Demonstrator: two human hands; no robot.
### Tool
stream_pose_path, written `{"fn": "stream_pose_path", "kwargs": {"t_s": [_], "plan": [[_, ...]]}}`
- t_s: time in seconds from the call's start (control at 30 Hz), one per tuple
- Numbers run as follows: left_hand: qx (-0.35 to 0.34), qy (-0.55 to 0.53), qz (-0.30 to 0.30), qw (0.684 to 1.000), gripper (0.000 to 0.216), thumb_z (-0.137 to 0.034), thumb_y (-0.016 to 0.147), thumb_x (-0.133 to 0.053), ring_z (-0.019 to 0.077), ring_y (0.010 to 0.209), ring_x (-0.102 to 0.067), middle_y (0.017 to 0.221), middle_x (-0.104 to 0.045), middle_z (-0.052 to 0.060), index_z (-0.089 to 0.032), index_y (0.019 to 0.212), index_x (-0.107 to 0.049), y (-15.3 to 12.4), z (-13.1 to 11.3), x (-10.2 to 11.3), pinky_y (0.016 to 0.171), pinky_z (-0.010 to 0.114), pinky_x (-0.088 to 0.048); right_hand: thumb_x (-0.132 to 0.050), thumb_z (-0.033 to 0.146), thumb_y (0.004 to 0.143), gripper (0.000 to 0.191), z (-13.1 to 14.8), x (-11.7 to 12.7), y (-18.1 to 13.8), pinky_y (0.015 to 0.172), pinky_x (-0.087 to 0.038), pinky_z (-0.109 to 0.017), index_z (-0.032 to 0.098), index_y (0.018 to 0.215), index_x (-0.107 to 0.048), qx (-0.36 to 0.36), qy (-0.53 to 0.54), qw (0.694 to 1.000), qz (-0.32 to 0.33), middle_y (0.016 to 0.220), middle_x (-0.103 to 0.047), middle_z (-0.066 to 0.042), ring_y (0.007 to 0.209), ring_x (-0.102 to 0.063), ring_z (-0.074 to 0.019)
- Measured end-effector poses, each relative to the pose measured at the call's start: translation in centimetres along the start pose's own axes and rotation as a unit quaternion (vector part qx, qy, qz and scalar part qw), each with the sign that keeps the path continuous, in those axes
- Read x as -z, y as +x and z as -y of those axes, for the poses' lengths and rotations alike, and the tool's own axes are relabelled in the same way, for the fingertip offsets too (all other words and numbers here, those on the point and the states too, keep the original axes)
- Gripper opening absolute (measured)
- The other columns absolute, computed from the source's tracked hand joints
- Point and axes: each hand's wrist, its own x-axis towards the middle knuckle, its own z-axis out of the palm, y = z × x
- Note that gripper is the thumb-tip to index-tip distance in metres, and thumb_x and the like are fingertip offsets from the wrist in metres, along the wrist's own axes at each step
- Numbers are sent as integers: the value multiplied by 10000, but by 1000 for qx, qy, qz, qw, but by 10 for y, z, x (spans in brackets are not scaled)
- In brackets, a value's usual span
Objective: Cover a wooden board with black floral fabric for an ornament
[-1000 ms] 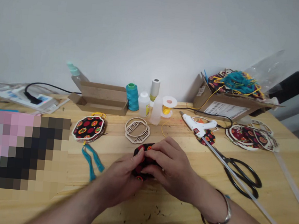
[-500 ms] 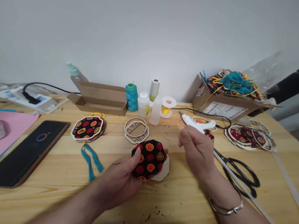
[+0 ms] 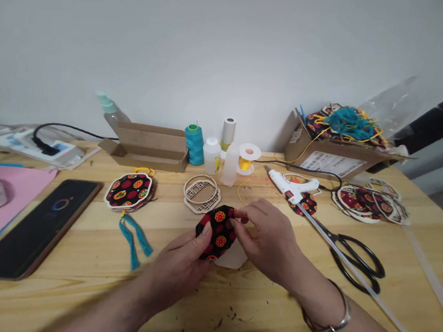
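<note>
My left hand (image 3: pixel 186 258) is closed on a fabric-covered disc (image 3: pixel 219 233), black with red dots and orange flowers, its thumb lying across the front. At the disc's upper right edge, the thumb and fingertips of my right hand (image 3: pixel 267 237) pinch; whether they grip the edge or some small bit there I cannot make out. Under the disc a pale octagonal piece (image 3: pixel 232 257) shows in part on the table. Just beyond lie two wooden lattice frames (image 3: pixel 202 194), a round one over a scalloped one.
Left are a phone (image 3: pixel 41 228) and a patterned pendant (image 3: pixel 130 191) with teal tassels. Bottles and thread spools (image 3: pixel 195 145) line the wall. Right are a glue gun (image 3: pixel 291 185), scissors (image 3: pixel 356 263), stacked patterned pieces (image 3: pixel 369 203) and a full cardboard box (image 3: pixel 323 154).
My right hand has come left and down from above the table to the disc's right edge. The disc has turned slightly in my left hand.
</note>
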Motion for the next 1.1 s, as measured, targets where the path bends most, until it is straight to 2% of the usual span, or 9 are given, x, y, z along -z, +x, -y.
{"fn": "stream_pose_path", "kwargs": {"t_s": [0.2, 0.33, 0.53, 0.73, 0.8, 0.87, 0.93, 1.03, 1.1], "plan": [[-57, 242, 25, 968, 302, -298, 839, -534, 210, 1144, -493, 1144, -649, 33, -208, 1105, -646, -9, -4, -1, 995, 270, -330, -462, 156, 819, 185, 8, -7, -4, 615, -357, -305, 145, 689, -593, 21, -87, 996, -1, 651, -576, -58, 643, -475, -174], [-63, 289, 36, 954, 299, -306, 843, -519, 215, 1157, -485, 1110, -668, 23, -210, 1089, -657, -14, -9, -5, 1010, 266, -306, -451, 129, 804, 209, 11, -10, -6, 578, -320, -307, 164, 618, -540, 38, -120, 992, -13, 605, -541, -46, 602, -440, -166], [-19, 62, -5, 998, 274, -297, 828, -554, 215, 1105, -537, 1042, -693, 52, -171, 1037, -679, -7, -2, -10, 975, 289, -371, -452, 159, 801, 197, 5, -3, -2, 584, -325, -295, 176, 616, -517, 2, -119, 992, -43, 612, -534, -39, 621, -453, -164], [-31, -117, -28, 992, 294, -274, 859, -509, 208, 1028, -599, 1017, -696, 97, -128, 1078, -638, 1, -13, -17, 913, 324, -460, -496, 178, 759, 168, -27, 20, 12, 560, -318, -284, 184, 592, -511, -99, -176, 970, -136, 590, -545, -33, 606, -475, -165], [-40, -139, -41, 989, 311, -262, 878, -476, 210, 1028, -601, 1038, -688, 106, -128, 1128, -603, 2, -17, -17, 908, 347, -470, -509, 180, 751, 159, -29, 25, 14, 549, -323, -275, 180, 593, -525, -129, -144, 971, -142, 583, -543, -24, 591, -475, -154], [-40, -147, -59, 987, 323, -240, 897, -437, 207, 1026, -602, 1058, -680, 107, -134, 1173, -568, 3, -20, -16, 917, 368, -466, -519, 162, 746, 146, -24, 29, 13, 536, -343, -250, 175, 603, -545, -127, -27, 988, -83, 576, -544, -2, 569, -478, -129], [-37, -158, -67, 985, 339, -247, 909, -411, 201, 1020, -606, 1071, -675, 102, -147, 1206, -540, 4, -20, -16, 936, 380, -455, -530, 156, 759, 140, -15, 32, 9, 526, -366, -217, 171, 626, -570, -78, 131, 986, 64, 584, -556, 20, 560, -488, -102], [-39, -165, -72, 983, 358, -274, 913, -404, 193, 1008, -612, 1079, -672, 90, -164, 1236, -514, 5, -21, -16, 953, 377, -441, -561, 222, 800, 186, -2, 37, 2, 528, -388, -184, 175, 627, -609, 39, 280, 900, 332, 577, -575, 40, 562, -517, -78], [-41, -161, -77, 983, 364, -278, 916, -397, 190, 997, -617, 1075, -674, 88, -166, 1245, -505, 5, -22, -16, 952, 375, -441, -570, 205, 801, 134, 2, 39, -1, 552, -400, -178, 183, 694, -648, 90, 291, 860, 409, 673, -625, 28, 608, -544, -76]]}}
